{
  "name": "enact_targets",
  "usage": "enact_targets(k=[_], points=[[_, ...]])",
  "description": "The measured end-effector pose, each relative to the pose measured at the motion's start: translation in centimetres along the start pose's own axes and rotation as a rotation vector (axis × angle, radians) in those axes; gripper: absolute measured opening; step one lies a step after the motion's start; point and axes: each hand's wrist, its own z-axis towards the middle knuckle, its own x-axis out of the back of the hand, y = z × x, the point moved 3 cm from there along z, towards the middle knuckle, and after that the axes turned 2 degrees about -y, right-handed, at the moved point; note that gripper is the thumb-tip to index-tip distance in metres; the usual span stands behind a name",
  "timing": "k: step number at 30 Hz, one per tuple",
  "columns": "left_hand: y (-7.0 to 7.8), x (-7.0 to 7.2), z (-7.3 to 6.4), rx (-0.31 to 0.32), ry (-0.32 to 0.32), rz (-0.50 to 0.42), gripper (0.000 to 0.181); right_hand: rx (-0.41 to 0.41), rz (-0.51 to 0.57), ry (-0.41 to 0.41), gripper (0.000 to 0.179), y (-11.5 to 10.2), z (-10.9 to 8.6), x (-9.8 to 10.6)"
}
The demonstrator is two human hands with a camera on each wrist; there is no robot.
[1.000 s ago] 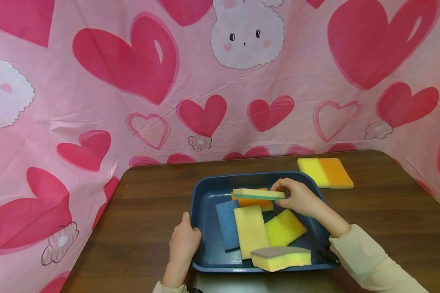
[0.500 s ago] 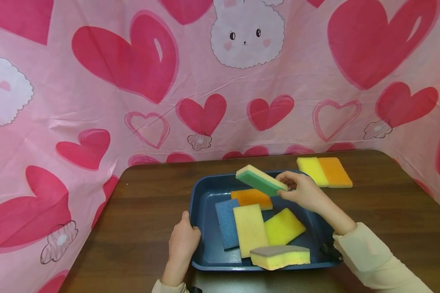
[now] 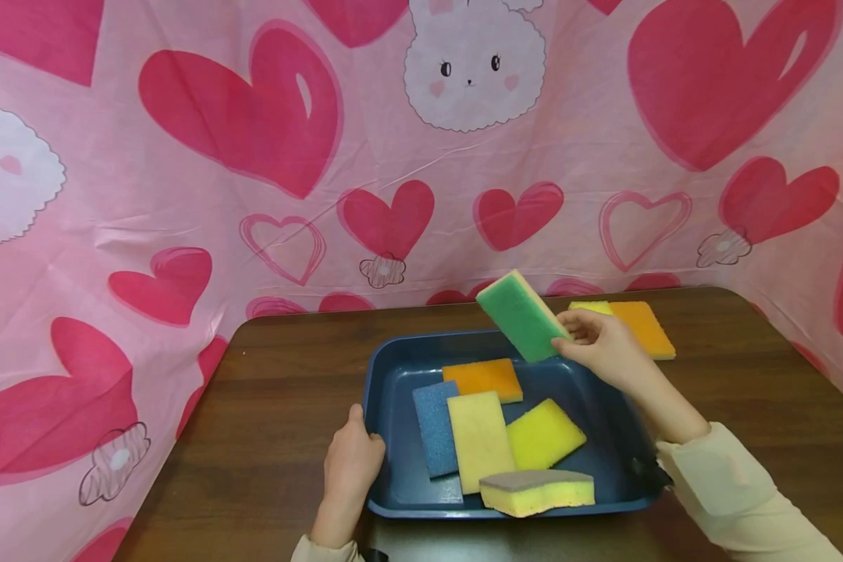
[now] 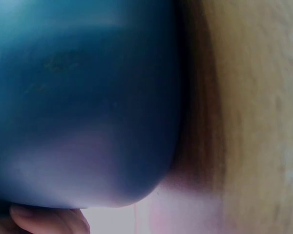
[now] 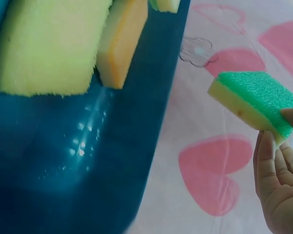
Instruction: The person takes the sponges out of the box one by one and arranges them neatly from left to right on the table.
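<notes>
My right hand (image 3: 600,343) pinches one end of a sponge (image 3: 523,316) with a green scouring side and a cream side. It hangs tilted above the far right rim of a dark blue tray (image 3: 393,499); the right wrist view shows thumb on the green face of the sponge (image 5: 256,100) and fingertips beneath. My left hand (image 3: 351,464) grips the tray's left rim, some fingers hidden. Inside the tray lie an orange sponge (image 3: 483,379), a blue one (image 3: 435,429), a cream sponge (image 3: 481,441), a yellow sponge (image 3: 544,435) and a grey-topped wavy sponge (image 3: 537,492) near the front.
On the brown wooden table (image 3: 267,406), beyond the tray's right corner, a yellow sponge (image 3: 590,307) and an orange sponge (image 3: 642,328) lie side by side. A pink cloth (image 3: 393,156) with hearts and rabbits hangs behind the table.
My right hand has lifted the green and cream sponge up from over the orange sponge and carried it right, turning its green face toward the head camera. The left hand stays put.
</notes>
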Motion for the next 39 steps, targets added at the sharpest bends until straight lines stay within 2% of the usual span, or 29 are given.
enact_targets(k=[9,15,26,31,39], points=[[-0.1,-0.1,0.0,0.011,-0.016,0.0,0.018,-0.054,-0.018,0.118,0.039,0.8,-0.1,3.0],[-0.1,-0.1,0.0,0.014,-0.021,-0.002,0.021,-0.109,0.014,0.14,0.043,2.3,-0.2,4.3],[0.0,0.0,0.1,0.015,-0.01,0.0,0.016,-0.176,-0.043,0.19,0.051,4.4,-0.2,5.7],[0.0,-0.1,0.0,0.014,-0.005,0.003,0.017,-0.21,0.001,0.235,0.054,5.9,-0.3,6.5],[0.0,-0.1,0.0,0.009,-0.004,-0.003,0.02,-0.329,0.091,0.286,0.061,8.6,-0.4,7.7]])
